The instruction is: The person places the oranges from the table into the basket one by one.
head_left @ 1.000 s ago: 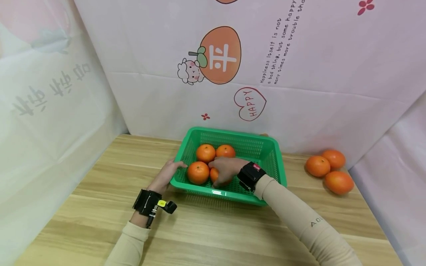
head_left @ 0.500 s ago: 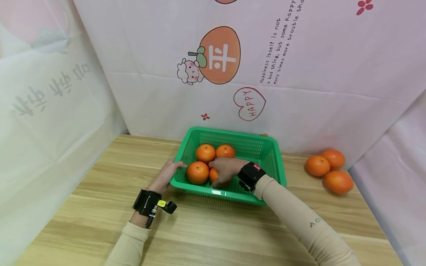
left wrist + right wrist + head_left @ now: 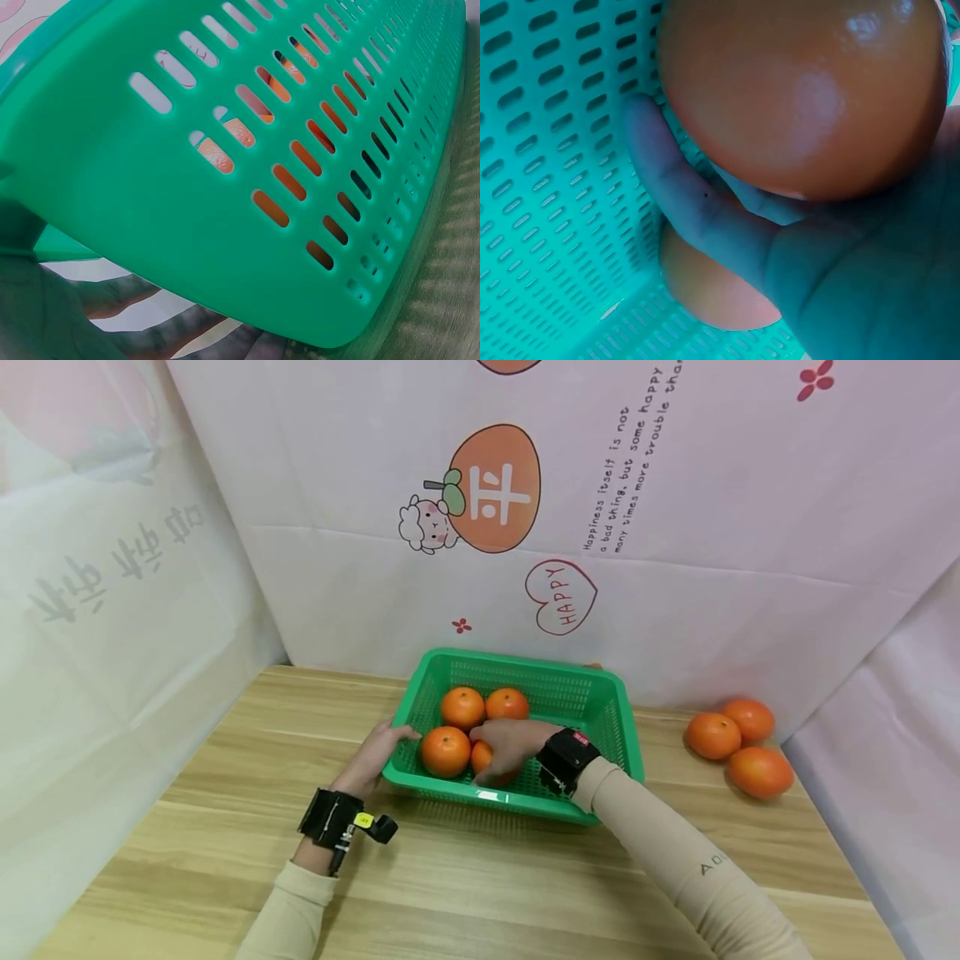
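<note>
A green plastic basket (image 3: 525, 807) with slotted walls stands on the table and contains several orange fruits that look like mandarins. My left hand (image 3: 373, 758) grips its left rim, thumb over the edge and fingers on the outside; the left wrist view shows the slotted wall (image 3: 172, 195) close up. Inside the basket, my right hand (image 3: 510, 745) curls round the front mandarin (image 3: 481, 759), which it partly covers. Beside that one sits another mandarin (image 3: 446, 752), with a back-left mandarin (image 3: 462, 707) and a back-right mandarin (image 3: 507, 702) behind. The right wrist view shows the held mandarin (image 3: 802, 90) large.
Three more mandarins lie together at the table's right: a left one (image 3: 713, 736), a rear one (image 3: 750, 721) and a front one (image 3: 761, 773). A small orange patch (image 3: 593, 666) peeks over the basket's back rim. A printed cloth (image 3: 337, 585) hangs right behind the basket.
</note>
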`<state>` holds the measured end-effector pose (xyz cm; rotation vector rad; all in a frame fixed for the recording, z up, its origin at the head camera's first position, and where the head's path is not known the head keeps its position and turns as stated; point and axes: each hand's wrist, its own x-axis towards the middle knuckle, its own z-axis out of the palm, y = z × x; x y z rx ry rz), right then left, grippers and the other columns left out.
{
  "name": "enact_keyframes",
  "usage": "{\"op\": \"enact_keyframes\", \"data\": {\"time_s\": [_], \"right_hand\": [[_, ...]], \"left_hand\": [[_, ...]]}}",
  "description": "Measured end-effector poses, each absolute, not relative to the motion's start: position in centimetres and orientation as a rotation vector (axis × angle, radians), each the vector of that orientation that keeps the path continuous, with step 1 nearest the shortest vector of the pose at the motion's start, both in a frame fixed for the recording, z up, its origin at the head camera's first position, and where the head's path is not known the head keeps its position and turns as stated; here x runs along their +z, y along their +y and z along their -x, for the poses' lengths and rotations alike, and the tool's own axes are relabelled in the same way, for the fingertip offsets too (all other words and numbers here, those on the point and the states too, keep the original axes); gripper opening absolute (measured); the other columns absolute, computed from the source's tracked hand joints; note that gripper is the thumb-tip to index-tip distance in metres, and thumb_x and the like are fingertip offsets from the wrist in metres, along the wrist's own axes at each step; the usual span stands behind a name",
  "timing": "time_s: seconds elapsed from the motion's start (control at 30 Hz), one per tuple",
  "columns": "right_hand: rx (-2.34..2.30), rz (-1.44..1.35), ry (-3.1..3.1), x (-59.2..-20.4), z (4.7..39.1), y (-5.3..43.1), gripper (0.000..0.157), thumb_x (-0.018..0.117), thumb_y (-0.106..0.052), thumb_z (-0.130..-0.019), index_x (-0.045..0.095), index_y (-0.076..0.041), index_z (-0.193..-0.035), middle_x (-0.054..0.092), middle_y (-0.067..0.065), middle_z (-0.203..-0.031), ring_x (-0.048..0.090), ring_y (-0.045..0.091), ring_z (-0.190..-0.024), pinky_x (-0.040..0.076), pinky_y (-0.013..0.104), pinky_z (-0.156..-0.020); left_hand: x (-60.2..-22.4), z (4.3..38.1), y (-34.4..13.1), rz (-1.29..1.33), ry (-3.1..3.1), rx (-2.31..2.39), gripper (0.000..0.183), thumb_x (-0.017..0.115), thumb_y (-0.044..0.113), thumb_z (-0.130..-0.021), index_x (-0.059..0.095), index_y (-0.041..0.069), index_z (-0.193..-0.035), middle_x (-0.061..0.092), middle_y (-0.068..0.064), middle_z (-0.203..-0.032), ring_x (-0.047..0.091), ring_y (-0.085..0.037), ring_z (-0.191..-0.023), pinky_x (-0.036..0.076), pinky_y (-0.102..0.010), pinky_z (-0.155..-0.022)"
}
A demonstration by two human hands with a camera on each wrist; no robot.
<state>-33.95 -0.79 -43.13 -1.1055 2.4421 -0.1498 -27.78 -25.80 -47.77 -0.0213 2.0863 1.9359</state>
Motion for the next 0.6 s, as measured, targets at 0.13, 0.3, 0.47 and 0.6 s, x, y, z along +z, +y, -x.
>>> {"op": "enact_keyframes", "data": {"time_s": [0.13, 0.3, 0.47, 0.6], "right_hand": [[-0.183, 1.09, 2.437, -43.17, 34.02, -0.69, 0.051, 0.08, -0.047, -0.09, 0.063, -0.017, -0.127, 0.067, -0.004, -0.111, 0.058, 0.013, -0.092, 0.051, 0.032, -0.085], [-0.2, 1.061, 2.435, -43.12, 34.0, -0.59, 0.065, 0.08, -0.047, -0.09, 0.058, -0.012, -0.14, 0.069, 0.002, -0.125, 0.061, 0.014, -0.1, 0.054, 0.034, -0.092], [-0.198, 1.028, 2.44, -42.96, 33.94, -0.4, 0.078, 0.08, -0.05, -0.089, 0.052, -0.012, -0.151, 0.064, 0.006, -0.143, 0.061, 0.015, -0.116, 0.053, 0.038, -0.104], [-0.203, 1.012, 2.445, -42.72, 33.86, -0.2, 0.077, 0.08, -0.052, -0.088, 0.052, -0.014, -0.15, 0.062, 0.005, -0.145, 0.06, 0.017, -0.119, 0.052, 0.04, -0.106]], "left_hand": [[-47.82, 27.77, -25.8, 0.011, 2.079, 1.944, 0.069, 0.049, 0.023, -0.1, 0.031, 0.011, -0.165, 0.046, -0.019, -0.162, 0.059, -0.027, -0.127, 0.057, -0.033, -0.091], [-47.88, 27.71, -25.94, -0.003, 2.083, 1.946, 0.068, 0.048, 0.023, -0.101, 0.031, 0.011, -0.165, 0.046, -0.019, -0.162, 0.059, -0.026, -0.125, 0.056, -0.033, -0.091], [-47.9, 27.66, -25.97, -0.007, 2.091, 1.945, 0.067, 0.048, 0.023, -0.101, 0.031, 0.011, -0.165, 0.047, -0.019, -0.161, 0.06, -0.025, -0.123, 0.057, -0.033, -0.091], [-47.94, 27.66, -25.98, -0.01, 2.089, 1.947, 0.066, 0.047, 0.023, -0.102, 0.031, 0.011, -0.165, 0.048, -0.02, -0.16, 0.062, -0.023, -0.12, 0.057, -0.032, -0.089]]}}
